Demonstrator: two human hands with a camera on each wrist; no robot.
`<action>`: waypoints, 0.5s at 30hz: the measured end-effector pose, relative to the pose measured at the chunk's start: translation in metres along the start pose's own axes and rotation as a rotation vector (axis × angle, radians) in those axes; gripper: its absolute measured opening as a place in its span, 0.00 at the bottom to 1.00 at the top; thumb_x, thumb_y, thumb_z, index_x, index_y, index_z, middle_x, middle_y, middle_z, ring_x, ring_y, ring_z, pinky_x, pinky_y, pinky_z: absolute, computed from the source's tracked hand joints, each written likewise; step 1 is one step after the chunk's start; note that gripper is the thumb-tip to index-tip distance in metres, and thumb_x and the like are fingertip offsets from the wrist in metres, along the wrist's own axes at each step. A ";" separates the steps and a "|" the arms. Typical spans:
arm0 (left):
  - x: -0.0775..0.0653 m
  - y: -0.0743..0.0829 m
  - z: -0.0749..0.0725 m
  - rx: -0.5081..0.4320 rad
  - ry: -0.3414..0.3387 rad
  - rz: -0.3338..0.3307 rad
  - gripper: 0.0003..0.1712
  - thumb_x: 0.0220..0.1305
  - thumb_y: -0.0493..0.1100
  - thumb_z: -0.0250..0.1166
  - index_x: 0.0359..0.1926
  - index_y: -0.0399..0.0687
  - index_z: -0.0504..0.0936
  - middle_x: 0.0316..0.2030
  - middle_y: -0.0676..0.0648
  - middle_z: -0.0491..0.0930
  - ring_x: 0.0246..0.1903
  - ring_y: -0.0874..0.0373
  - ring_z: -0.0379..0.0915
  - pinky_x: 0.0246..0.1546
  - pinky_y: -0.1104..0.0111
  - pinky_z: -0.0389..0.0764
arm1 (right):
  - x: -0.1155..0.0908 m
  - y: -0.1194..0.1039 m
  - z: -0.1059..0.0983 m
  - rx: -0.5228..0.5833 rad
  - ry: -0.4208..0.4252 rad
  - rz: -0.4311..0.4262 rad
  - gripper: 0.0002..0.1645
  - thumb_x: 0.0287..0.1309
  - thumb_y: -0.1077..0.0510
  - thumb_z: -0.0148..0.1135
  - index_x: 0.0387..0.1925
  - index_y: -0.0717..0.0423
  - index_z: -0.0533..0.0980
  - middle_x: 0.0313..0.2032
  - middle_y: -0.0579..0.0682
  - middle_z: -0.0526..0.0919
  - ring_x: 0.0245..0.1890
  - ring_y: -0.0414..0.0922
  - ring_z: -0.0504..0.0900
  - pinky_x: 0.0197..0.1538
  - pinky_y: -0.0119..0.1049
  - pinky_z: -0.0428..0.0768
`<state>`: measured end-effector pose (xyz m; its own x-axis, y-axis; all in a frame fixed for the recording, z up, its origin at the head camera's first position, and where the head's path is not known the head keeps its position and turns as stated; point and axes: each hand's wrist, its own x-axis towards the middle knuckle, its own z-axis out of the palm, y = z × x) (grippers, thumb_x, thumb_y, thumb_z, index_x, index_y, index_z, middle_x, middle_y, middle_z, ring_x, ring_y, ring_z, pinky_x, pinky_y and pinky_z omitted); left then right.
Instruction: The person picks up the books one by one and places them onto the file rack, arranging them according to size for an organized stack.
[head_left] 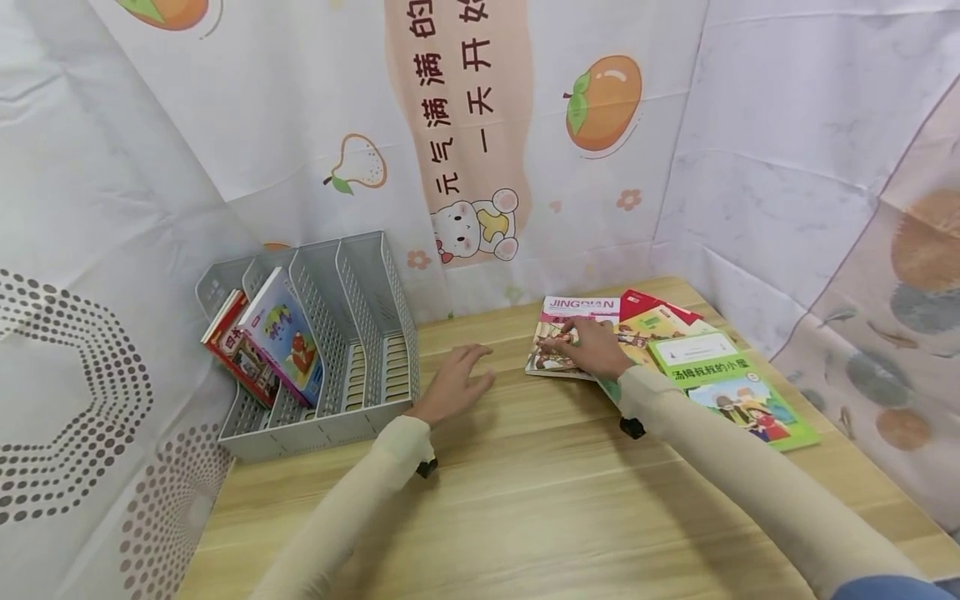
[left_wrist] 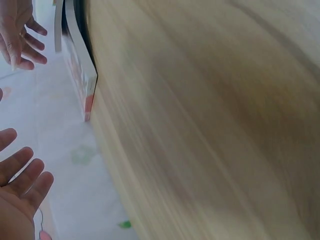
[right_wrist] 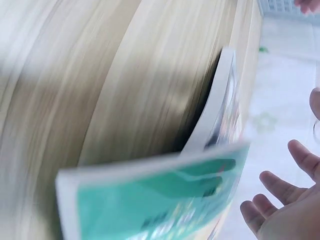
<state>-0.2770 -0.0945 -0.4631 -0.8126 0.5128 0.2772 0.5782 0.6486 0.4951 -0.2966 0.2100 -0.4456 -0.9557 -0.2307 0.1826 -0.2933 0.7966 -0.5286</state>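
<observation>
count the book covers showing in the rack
2: a red cover at the left of the rack, and a blue cover just right of it. More may be hidden behind these.

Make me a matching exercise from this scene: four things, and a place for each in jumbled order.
Things:
1. left hand
2. fox-cover book
3. right hand
4. green-edged book

Places:
A. above the JINGDIAN book
B. farthest right of the books on the table
C. between the gray rack and the JINGDIAN book
D. leaning inside the gray rack

Pairs: 1-C, 2-D, 3-A, 4-B
</observation>
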 end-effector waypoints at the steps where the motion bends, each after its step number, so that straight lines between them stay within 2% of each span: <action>1: 0.001 0.001 0.002 -0.001 -0.004 0.002 0.31 0.77 0.57 0.58 0.72 0.45 0.70 0.71 0.41 0.68 0.71 0.46 0.61 0.69 0.49 0.65 | -0.002 0.005 -0.002 -0.003 0.008 0.020 0.36 0.73 0.39 0.58 0.61 0.67 0.72 0.57 0.67 0.79 0.59 0.63 0.75 0.66 0.62 0.56; 6: 0.006 0.006 0.013 -0.048 -0.013 0.011 0.30 0.77 0.54 0.59 0.71 0.44 0.71 0.71 0.40 0.68 0.72 0.45 0.60 0.69 0.47 0.63 | -0.014 0.031 -0.015 0.009 0.052 0.132 0.40 0.74 0.37 0.56 0.66 0.68 0.66 0.64 0.72 0.70 0.64 0.70 0.64 0.66 0.66 0.56; 11: 0.011 0.009 0.027 -0.047 -0.020 0.055 0.28 0.77 0.52 0.59 0.69 0.42 0.73 0.68 0.41 0.71 0.70 0.46 0.62 0.69 0.50 0.65 | -0.032 0.057 -0.030 -0.020 0.071 0.147 0.38 0.74 0.40 0.57 0.65 0.69 0.68 0.59 0.72 0.74 0.61 0.72 0.66 0.62 0.66 0.57; 15: 0.012 0.011 0.030 -0.072 -0.047 0.043 0.28 0.78 0.52 0.59 0.70 0.45 0.72 0.69 0.43 0.70 0.70 0.46 0.62 0.68 0.49 0.66 | -0.046 0.080 -0.046 -0.069 0.085 0.154 0.39 0.74 0.39 0.56 0.64 0.71 0.67 0.58 0.74 0.73 0.60 0.73 0.67 0.62 0.67 0.54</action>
<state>-0.2781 -0.0637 -0.4791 -0.7819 0.5659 0.2616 0.6041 0.5844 0.5418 -0.2752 0.3101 -0.4580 -0.9829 -0.0576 0.1746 -0.1387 0.8558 -0.4983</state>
